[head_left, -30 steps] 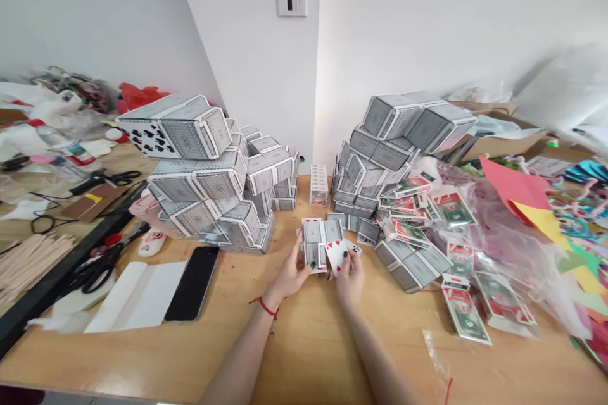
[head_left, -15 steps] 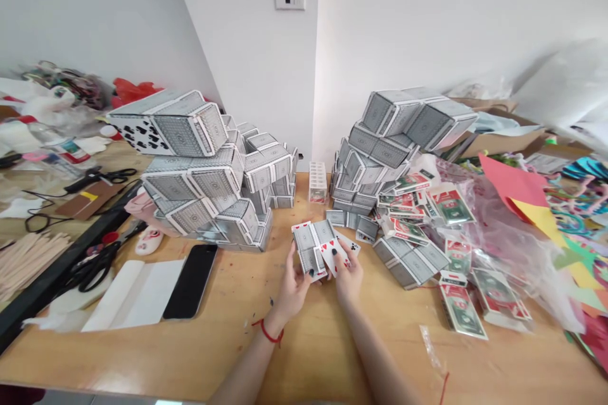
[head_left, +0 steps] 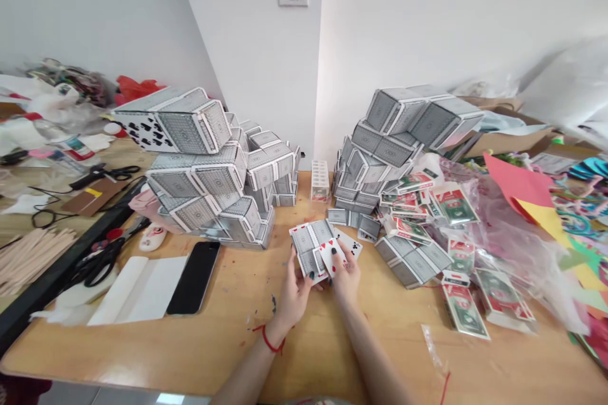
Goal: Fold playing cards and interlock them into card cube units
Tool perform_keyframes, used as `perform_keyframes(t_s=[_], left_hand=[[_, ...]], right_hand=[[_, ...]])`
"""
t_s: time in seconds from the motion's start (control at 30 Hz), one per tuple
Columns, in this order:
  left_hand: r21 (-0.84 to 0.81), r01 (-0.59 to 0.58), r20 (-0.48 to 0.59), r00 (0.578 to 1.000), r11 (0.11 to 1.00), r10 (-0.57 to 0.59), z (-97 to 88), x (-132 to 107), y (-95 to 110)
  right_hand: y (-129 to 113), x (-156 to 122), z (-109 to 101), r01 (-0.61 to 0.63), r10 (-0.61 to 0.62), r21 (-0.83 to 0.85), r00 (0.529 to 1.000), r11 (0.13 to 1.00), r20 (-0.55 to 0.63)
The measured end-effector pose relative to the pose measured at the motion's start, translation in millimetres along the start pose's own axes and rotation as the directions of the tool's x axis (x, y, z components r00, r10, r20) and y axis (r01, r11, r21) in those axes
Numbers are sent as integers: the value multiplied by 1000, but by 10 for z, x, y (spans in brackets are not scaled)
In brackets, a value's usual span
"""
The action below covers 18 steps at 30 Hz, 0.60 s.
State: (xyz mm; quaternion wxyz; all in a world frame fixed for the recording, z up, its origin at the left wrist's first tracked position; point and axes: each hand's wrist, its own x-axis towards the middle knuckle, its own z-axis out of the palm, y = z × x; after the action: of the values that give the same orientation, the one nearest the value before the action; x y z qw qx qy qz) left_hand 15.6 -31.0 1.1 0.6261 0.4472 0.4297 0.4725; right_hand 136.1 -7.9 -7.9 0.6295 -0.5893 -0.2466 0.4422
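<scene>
Here we are on the head camera, and I have both grips in close over the wooden tabletop (head_left: 237, 345). The left grip (head_left: 295, 296) is closed narrow on a small bunch of grey-backed playing cards (head_left: 306, 248), fingers wrapped around the edge, with a red string bracelet (head_left: 268, 340) at the wrist. The right grip (head_left: 346, 273) is pinching a face-up heart card (head_left: 330, 255) right against that bunch. Just beyond it a club card (head_left: 352, 244) pokes out, and I can't tell which grip has that one.

Straight ahead, a folded card tower (head_left: 204, 180) rises on the left and a second one (head_left: 394, 145) on the right, with a small upright stack (head_left: 320, 181) between them. To the right, dollar-print card packs (head_left: 463, 310) spill around a clear plastic bag (head_left: 503, 234). On the left, a black smartphone (head_left: 194, 277) lies beside a white folded sheet (head_left: 137, 290), and black-handled scissors (head_left: 97, 264) sit just past them.
</scene>
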Motion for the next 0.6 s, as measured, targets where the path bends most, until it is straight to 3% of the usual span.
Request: perform_keyframes(t_s=[0.2, 0.37, 0.6], left_hand=[[-24, -20, 18, 1000, 1000, 20, -36, -30, 37], [-39, -7, -10, 1000, 999, 6, -27, -52, 39], [74, -57, 59, 997, 996, 53, -128, -137, 96]], right_hand=[[-17, 71, -35, 16, -16, 1, 992, 1000, 124], [10, 98, -38, 30, -31, 6, 988, 1000, 148], [-52, 228, -162, -178, 144, 97, 949, 979, 281]])
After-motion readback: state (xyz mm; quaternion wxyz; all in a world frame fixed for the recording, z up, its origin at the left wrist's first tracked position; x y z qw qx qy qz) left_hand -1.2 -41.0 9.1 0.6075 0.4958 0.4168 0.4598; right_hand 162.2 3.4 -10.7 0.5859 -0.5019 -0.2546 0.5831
